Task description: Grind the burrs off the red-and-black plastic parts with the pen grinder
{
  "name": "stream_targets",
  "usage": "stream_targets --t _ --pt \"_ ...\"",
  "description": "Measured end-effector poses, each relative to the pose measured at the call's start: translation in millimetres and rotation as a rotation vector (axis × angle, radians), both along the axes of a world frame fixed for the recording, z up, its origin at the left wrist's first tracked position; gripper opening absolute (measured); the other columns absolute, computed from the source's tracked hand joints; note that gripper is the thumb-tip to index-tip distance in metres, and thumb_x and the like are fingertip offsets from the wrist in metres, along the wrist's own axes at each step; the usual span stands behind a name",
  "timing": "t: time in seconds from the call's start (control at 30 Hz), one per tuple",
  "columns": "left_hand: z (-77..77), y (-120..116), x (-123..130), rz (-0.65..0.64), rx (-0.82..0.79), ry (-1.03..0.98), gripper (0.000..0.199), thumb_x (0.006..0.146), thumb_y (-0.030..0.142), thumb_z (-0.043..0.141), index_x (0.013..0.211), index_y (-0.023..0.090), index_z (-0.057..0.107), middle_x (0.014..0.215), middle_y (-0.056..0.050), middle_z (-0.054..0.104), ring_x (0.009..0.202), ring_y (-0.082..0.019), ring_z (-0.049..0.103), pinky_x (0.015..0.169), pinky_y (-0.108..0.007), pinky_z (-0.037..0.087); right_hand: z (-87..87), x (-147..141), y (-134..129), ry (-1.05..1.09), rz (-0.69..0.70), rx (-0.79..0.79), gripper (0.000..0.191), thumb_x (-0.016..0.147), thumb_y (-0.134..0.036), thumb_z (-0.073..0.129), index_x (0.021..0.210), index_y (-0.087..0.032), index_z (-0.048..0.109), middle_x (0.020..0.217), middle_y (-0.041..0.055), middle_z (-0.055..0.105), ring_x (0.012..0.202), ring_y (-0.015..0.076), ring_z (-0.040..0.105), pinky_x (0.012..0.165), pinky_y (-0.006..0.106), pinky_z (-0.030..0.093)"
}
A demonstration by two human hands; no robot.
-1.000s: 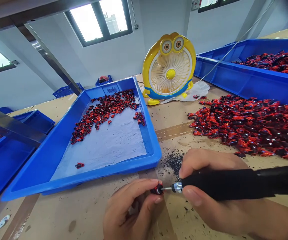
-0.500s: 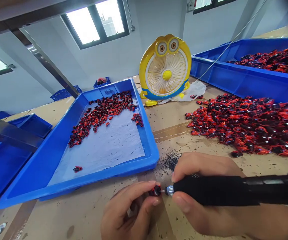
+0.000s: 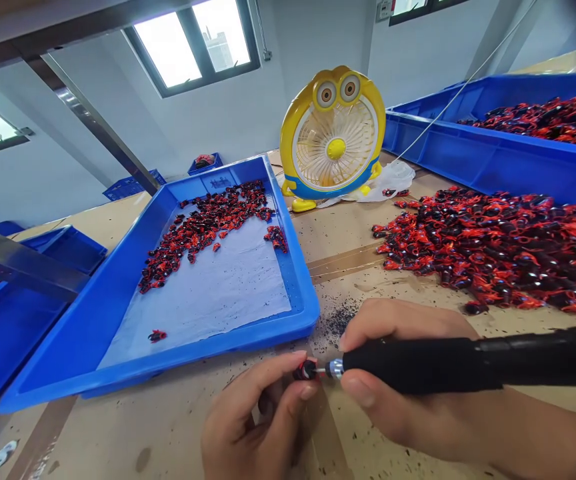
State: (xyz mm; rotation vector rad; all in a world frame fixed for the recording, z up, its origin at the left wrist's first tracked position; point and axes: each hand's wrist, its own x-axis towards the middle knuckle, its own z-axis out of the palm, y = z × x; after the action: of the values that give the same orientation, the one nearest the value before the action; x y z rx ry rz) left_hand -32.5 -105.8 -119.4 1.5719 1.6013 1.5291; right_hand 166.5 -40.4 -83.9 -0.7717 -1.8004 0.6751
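Note:
Between thumb and forefinger, my left hand pinches a small red and black piece near the bottom middle. My right hand grips a black rotary hand tool with a silver collar, and its thin tip touches or nearly touches the piece. A blue tray lined with a white sheet lies beyond my left hand; similar pieces fill its far part and one sits alone near its front. To the right, a large heap of such pieces rests on the cardboard-covered table.
A yellow fan stands behind, on a plastic bag. Another blue tray with pieces is at the back right. More blue bins and a metal post are at the left. Black shavings lie near my hands.
The tool has tilted slightly, its rear end rising, and my right hand has shifted a little up and left. My left hand still holds the piece, which looks slightly turned.

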Motion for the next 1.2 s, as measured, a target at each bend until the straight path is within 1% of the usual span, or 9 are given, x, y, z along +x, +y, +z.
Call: stream_targets --t 0.1,0.27,0.4,0.57,0.7,0.83,1.03,1.13,1.2 --pt "0.0 1 0 -0.014 -0.006 0.010 0.013 0.090 0.034 0.088 0.103 0.033 0.089 0.081 0.002 0.085 0.061 -0.011 0.071 0.059 -0.016 0.059 0.5 1 0 -0.027 -0.018 0.002 0.012 0.089 -0.030 0.079 0.094 -0.028 0.068 0.072 -0.0084 0.068 0.056 0.0079 0.060 0.055 0.020 0.047" --pt "3.6 3 -1 -0.001 -0.001 0.064 0.014 0.089 0.031 0.088 0.102 0.034 0.089 0.079 0.004 0.085 0.055 -0.009 0.066 0.054 -0.016 0.056 1.5 2 0 -0.035 -0.007 -0.003 0.012 0.089 -0.030 0.080 0.094 -0.028 0.069 0.071 -0.0090 0.067 0.056 0.0071 0.060 0.054 0.019 0.045" --pt "5.9 3 -2 -0.004 0.004 0.084 0.013 0.089 0.032 0.087 0.102 0.035 0.089 0.080 0.005 0.086 0.056 -0.009 0.066 0.057 -0.016 0.058 3.2 2 2 -0.037 -0.015 -0.011 0.010 0.090 -0.030 0.079 0.094 -0.029 0.069 0.071 -0.0101 0.067 0.056 0.0060 0.059 0.054 0.018 0.044" --pt "6.0 3 -2 0.000 0.005 0.067 0.015 0.088 0.027 0.088 0.101 0.034 0.089 0.087 0.004 0.088 0.061 -0.010 0.071 0.058 -0.015 0.057 3.5 1 1 -0.027 -0.016 -0.022 0.011 0.089 -0.029 0.080 0.093 -0.029 0.069 0.070 -0.0105 0.066 0.056 0.0055 0.058 0.056 0.017 0.044" --pt "4.9 4 -3 0.027 -0.034 0.084 0.013 0.088 0.035 0.088 0.100 0.032 0.090 0.079 0.003 0.086 0.056 -0.011 0.069 0.058 -0.017 0.058 6.4 0 4 -0.030 0.004 -0.056 0.018 0.091 -0.040 0.083 0.096 -0.027 0.072 0.073 -0.0037 0.069 0.060 0.0117 0.062 0.054 0.021 0.048" --pt "3.3 5 -4 -0.012 -0.024 0.074 0.012 0.088 0.034 0.088 0.100 0.032 0.090 0.078 0.003 0.086 0.056 -0.011 0.069 0.056 -0.017 0.058 11.2 -1 10 -0.056 -0.027 -0.072 0.032 0.088 -0.053 0.085 0.097 -0.024 0.075 0.076 0.0020 0.072 0.069 0.0187 0.068 0.058 0.026 0.055" --pt "0.0 4 -5 -0.011 -0.032 0.057 0.011 0.091 0.037 0.087 0.101 0.034 0.089 0.085 0.003 0.089 0.065 -0.011 0.076 0.064 -0.015 0.061 10.3 4 11 0.018 -0.047 -0.075 0.035 0.087 -0.056 0.085 0.096 -0.024 0.074 0.076 0.0026 0.071 0.069 0.0198 0.068 0.057 0.028 0.056" --pt "1.2 4 -3 -0.021 -0.036 0.008 0.010 0.093 0.038 0.086 0.101 0.036 0.088 0.090 0.005 0.089 0.077 -0.011 0.081 0.075 -0.014 0.063 6.3 6 7 0.062 -0.056 -0.043 0.028 0.091 -0.050 0.082 0.092 -0.025 0.071 0.073 0.0013 0.069 0.063 0.0176 0.066 0.053 0.027 0.053" --pt "2.7 3 -1 -0.015 -0.041 -0.019 0.008 0.093 0.038 0.086 0.101 0.036 0.087 0.091 0.006 0.089 0.079 -0.010 0.082 0.077 -0.012 0.062 2.8 8 5 0.108 -0.049 -0.018 0.023 0.097 -0.047 0.077 0.091 -0.027 0.068 0.072 0.0001 0.069 0.060 0.0161 0.065 0.052 0.027 0.051"
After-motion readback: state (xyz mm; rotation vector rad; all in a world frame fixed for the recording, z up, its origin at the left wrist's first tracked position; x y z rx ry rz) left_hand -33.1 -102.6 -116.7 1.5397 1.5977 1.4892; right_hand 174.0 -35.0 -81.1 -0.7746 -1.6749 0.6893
